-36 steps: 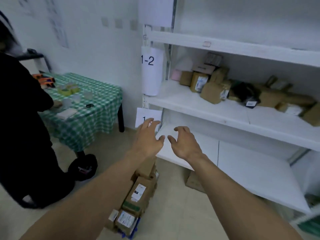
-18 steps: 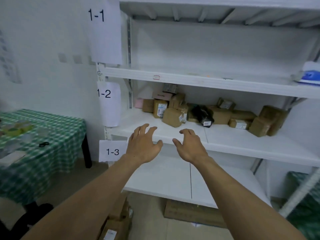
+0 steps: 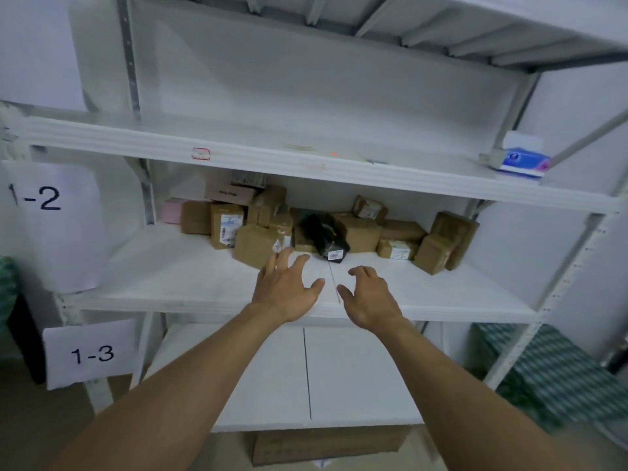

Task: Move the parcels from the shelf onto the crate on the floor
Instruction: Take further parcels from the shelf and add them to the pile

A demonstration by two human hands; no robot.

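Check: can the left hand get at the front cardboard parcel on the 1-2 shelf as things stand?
Probably yes. The left hand hovers open right by the front parcel, above bare shelf, and nothing stands between them or in front of it.

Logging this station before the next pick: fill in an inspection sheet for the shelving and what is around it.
Surface: white middle shelf, marked by label 1-2.
Job's things: brown cardboard parcels heaped along the back of it, with a black bag parcel and pink boxes among them; crate not in view.
Clutter: tissue box on the shelf above.
Hands: left hand open, fingers spread close to the front parcel, contact unclear; right hand loosely curled, holding nothing.
Cables: nothing seen.
Surroundings: label 1-3 by the lower shelf; cardboard box on the floor beneath; green patterned material at right.
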